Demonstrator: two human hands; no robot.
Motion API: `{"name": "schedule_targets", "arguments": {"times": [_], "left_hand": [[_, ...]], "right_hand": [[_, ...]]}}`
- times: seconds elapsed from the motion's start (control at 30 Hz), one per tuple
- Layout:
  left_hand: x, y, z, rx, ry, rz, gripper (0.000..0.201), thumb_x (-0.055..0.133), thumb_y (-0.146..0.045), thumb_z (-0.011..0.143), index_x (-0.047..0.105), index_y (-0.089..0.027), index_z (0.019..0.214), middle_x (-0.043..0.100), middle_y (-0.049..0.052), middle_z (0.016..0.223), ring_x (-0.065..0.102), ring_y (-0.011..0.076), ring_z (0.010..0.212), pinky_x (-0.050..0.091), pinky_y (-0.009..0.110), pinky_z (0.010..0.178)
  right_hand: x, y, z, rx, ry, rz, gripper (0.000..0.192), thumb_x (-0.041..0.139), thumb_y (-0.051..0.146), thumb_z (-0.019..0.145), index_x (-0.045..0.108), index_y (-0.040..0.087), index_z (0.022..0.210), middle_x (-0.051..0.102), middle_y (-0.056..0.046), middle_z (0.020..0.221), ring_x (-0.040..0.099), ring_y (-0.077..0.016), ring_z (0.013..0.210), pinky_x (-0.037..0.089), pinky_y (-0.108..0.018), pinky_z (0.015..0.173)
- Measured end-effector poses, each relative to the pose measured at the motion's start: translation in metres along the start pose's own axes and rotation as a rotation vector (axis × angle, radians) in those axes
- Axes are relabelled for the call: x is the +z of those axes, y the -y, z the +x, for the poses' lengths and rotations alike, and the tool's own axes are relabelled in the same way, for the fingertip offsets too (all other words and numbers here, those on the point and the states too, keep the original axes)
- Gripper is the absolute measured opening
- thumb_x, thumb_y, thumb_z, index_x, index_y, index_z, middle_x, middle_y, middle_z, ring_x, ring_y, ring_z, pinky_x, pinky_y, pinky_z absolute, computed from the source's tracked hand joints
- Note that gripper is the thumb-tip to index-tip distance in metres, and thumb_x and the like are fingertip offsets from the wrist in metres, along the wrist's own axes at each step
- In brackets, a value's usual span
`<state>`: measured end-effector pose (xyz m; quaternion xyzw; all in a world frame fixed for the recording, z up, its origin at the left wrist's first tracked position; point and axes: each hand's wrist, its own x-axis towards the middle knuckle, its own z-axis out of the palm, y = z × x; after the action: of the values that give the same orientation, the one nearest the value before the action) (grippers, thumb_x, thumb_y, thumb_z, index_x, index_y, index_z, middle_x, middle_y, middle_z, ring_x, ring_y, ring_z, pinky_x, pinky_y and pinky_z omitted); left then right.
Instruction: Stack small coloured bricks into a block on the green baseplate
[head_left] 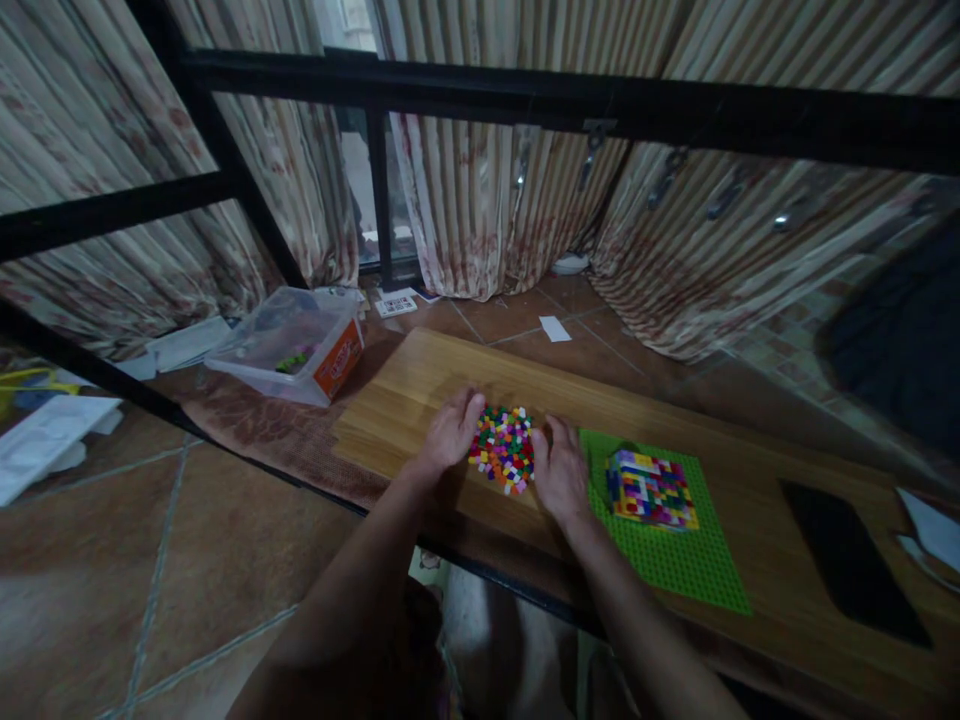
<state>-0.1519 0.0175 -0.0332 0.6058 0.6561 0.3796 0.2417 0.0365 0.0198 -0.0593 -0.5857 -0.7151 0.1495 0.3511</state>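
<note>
A pile of small multicoloured toy bricks (504, 445) lies on the wooden board between my two hands. My left hand (452, 432) rests on its edge at the left of the pile, fingers stretched out and thumb touching the bricks. On the other side, my right hand (559, 465) lies along the pile's right edge with its fingers extended, holding nothing. Just right of that hand is a green studded baseplate (675, 570). A block built of many coloured bricks (652, 490) stands on the baseplate.
The wooden board (420, 375) spans the bench. A clear plastic box (296, 345) with an orange label stands beyond its left end. Toward the right lies a black flat slab (855, 560), with a white paper (934, 525) farther along. Dark metal bars (525, 95) cross before the curtains.
</note>
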Motion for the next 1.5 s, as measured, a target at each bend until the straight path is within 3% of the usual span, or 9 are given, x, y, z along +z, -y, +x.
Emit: {"name": "schedule_targets", "arguments": {"times": [0.13, 0.27, 0.5, 0.67, 0.87, 1.07, 1.27, 1.37, 1.5], "left_hand": [[0.012, -0.001, 0.001, 0.075, 0.101, -0.019, 0.056, 0.024, -0.048, 0.098, 0.045, -0.015, 0.138, 0.055, 0.011, 0.138, 0.048, 0.0198, 0.131, 0.035, 0.034, 0.112], [0.012, -0.002, 0.002, 0.106, 0.150, -0.065, 0.056, 0.024, -0.047, 0.098, 0.044, -0.014, 0.138, 0.054, 0.012, 0.140, 0.048, 0.0198, 0.131, 0.035, 0.035, 0.112], [0.000, -0.004, 0.000, 0.049, 0.134, -0.147, 0.055, 0.027, -0.048, 0.098, 0.047, -0.016, 0.137, 0.060, 0.011, 0.133, 0.054, 0.0217, 0.126, 0.039, 0.037, 0.109], [-0.011, -0.007, 0.002, 0.026, 0.038, -0.125, 0.054, 0.028, -0.048, 0.098, 0.051, -0.014, 0.133, 0.065, 0.013, 0.125, 0.059, 0.0230, 0.120, 0.043, 0.036, 0.104], [-0.021, -0.020, 0.002, 0.021, -0.059, -0.054, 0.044, 0.039, -0.041, 0.096, 0.060, -0.011, 0.121, 0.069, 0.013, 0.117, 0.064, 0.0234, 0.110, 0.047, 0.033, 0.097], [-0.026, -0.029, -0.003, 0.019, -0.114, -0.092, 0.044, 0.045, -0.039, 0.094, 0.060, -0.009, 0.121, 0.070, 0.015, 0.115, 0.065, 0.0220, 0.107, 0.049, 0.032, 0.095], [-0.029, -0.036, -0.007, 0.030, -0.084, -0.035, 0.041, 0.044, -0.038, 0.094, 0.060, -0.011, 0.121, 0.071, 0.013, 0.110, 0.067, 0.0223, 0.102, 0.050, 0.032, 0.090], [-0.031, -0.039, -0.008, 0.028, -0.056, -0.004, 0.041, 0.044, -0.037, 0.094, 0.060, -0.011, 0.122, 0.072, 0.013, 0.107, 0.067, 0.0230, 0.100, 0.051, 0.033, 0.089], [-0.031, -0.039, -0.008, 0.036, -0.033, 0.019, 0.039, 0.046, -0.036, 0.093, 0.060, -0.013, 0.121, 0.073, 0.011, 0.104, 0.068, 0.0223, 0.096, 0.051, 0.032, 0.087]], "right_hand": [[0.010, 0.020, 0.002, 0.049, 0.018, 0.160, 0.052, 0.028, 0.047, 0.097, 0.056, 0.013, 0.124, 0.062, -0.016, 0.124, 0.055, -0.0256, 0.118, 0.041, -0.044, 0.103], [0.021, 0.037, 0.007, 0.114, 0.002, 0.302, 0.050, 0.029, 0.048, 0.097, 0.059, 0.015, 0.120, 0.066, -0.014, 0.120, 0.060, -0.0240, 0.113, 0.043, -0.041, 0.100], [0.009, 0.027, 0.002, 0.079, 0.009, 0.374, 0.042, 0.040, 0.048, 0.094, 0.061, 0.020, 0.117, 0.068, -0.010, 0.117, 0.062, -0.0222, 0.108, 0.046, -0.040, 0.097], [-0.018, 0.014, -0.032, -0.033, 0.017, 0.217, 0.040, 0.048, 0.046, 0.091, 0.059, 0.019, 0.119, 0.063, -0.012, 0.120, 0.057, -0.0238, 0.115, 0.044, -0.043, 0.101], [-0.021, 0.010, -0.072, -0.146, 0.084, -0.131, 0.081, 0.064, 0.057, 0.077, 0.038, 0.014, 0.141, 0.044, -0.019, 0.142, 0.039, -0.0344, 0.132, 0.036, -0.054, 0.105], [-0.010, 0.009, -0.065, -0.155, 0.078, -0.237, 0.084, 0.060, 0.064, 0.077, 0.037, 0.014, 0.140, 0.045, -0.021, 0.139, 0.039, -0.0366, 0.129, 0.036, -0.055, 0.100], [-0.015, 0.008, -0.041, -0.196, 0.105, -0.288, 0.087, 0.057, 0.067, 0.077, 0.037, 0.013, 0.142, 0.044, -0.021, 0.141, 0.039, -0.0368, 0.129, 0.035, -0.053, 0.100], [-0.023, 0.008, -0.042, -0.200, 0.090, -0.271, 0.082, 0.057, 0.066, 0.079, 0.039, 0.016, 0.141, 0.047, -0.018, 0.138, 0.043, -0.0352, 0.126, 0.037, -0.052, 0.100], [-0.029, 0.007, -0.061, -0.163, 0.029, -0.220, 0.048, 0.051, 0.054, 0.089, 0.056, 0.021, 0.124, 0.058, -0.013, 0.124, 0.051, -0.0305, 0.112, 0.041, -0.047, 0.094]]}}
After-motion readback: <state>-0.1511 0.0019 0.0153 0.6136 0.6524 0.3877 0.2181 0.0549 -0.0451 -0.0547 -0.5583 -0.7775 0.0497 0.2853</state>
